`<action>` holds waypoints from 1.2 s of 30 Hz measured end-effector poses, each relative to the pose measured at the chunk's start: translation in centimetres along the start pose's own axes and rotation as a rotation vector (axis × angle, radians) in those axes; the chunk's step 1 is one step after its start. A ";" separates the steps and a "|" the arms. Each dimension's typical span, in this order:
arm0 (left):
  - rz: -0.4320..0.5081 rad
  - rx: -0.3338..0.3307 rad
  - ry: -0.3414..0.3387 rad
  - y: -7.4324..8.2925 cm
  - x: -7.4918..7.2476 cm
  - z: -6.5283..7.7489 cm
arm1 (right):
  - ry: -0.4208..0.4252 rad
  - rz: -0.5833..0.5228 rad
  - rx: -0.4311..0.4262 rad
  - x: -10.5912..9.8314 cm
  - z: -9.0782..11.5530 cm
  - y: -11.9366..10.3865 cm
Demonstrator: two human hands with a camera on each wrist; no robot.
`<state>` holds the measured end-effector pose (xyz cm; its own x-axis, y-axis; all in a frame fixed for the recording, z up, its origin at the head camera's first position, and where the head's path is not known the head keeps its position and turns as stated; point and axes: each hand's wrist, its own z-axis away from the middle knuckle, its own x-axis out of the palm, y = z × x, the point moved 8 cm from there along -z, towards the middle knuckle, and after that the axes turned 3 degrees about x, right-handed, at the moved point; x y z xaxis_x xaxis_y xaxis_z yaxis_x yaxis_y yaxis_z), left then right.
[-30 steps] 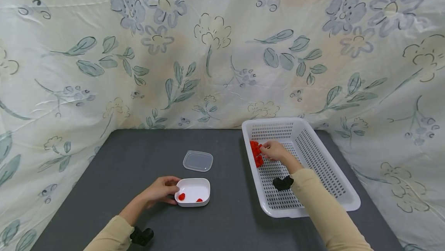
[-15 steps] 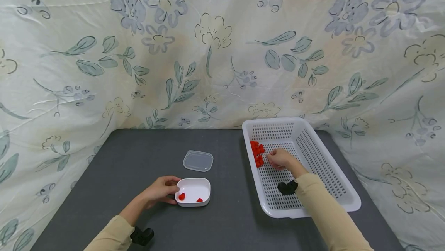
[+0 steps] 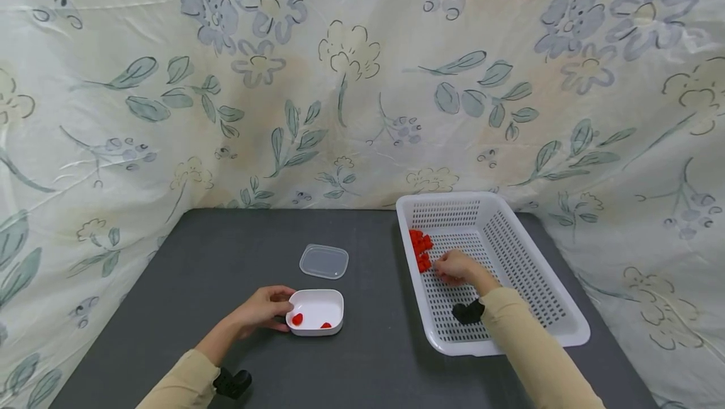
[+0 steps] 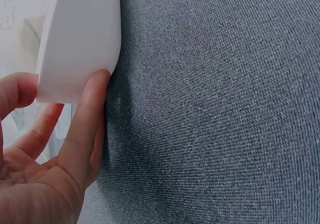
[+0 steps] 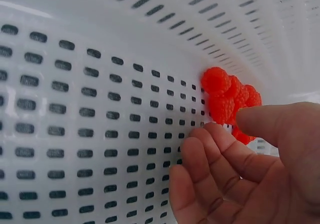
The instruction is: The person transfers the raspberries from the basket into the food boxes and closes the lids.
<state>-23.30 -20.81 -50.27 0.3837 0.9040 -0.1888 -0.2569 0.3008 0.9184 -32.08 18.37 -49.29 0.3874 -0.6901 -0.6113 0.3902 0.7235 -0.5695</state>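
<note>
My left hand (image 3: 264, 309) holds the left end of a small white box (image 3: 314, 308); in the left wrist view its thumb and fingers lie against the box's wall (image 4: 82, 39). Two red pieces (image 3: 297, 319), apparently raspberries, lie inside the box. My right hand (image 3: 455, 267) is down inside a white perforated basket (image 3: 493, 258). Several red raspberries (image 3: 420, 248) are bunched along the basket's left wall. In the right wrist view, the thumb stands apart from the bent fingers (image 5: 195, 156), just short of the raspberries (image 5: 220, 107), with nothing seen between them.
A clear lid (image 3: 324, 262) lies flat behind the box on the dark grey tabletop (image 3: 238, 245). The basket's raised rim (image 3: 421, 308) surrounds my right hand. A flowered cloth (image 3: 351, 138) hangs behind and at both sides.
My right hand has drawn back from the raspberries, rightward and slightly nearer me, staying inside the basket. My left hand and the box keep their place.
</note>
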 end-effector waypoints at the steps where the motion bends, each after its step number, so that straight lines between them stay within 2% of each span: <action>1: 0.002 0.005 -0.002 0.0 0.0 0.0 | 0.000 -0.005 0.000 0.0 0.0 -0.1; 6: 0.005 0.022 -0.010 0.2 0.1 0.0 | -0.010 -0.025 -0.020 0.3 0.2 -0.5; 15: 0.005 0.006 -0.012 0.1 0.1 0.0 | 0.009 -0.042 -0.015 0.7 -0.1 -0.6; 27: 0.008 0.020 -0.016 0.3 0.1 0.2 | -0.010 -0.144 0.001 1.2 0.0 -0.7; 36: 0.020 0.034 -0.027 0.2 0.1 0.3 | -0.011 -0.121 0.008 1.6 -0.2 -1.0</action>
<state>-23.05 -20.76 -49.96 0.4029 0.9010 -0.1609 -0.2345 0.2715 0.9334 -32.02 16.55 -49.86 0.3464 -0.7727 -0.5319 0.4411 0.6346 -0.6346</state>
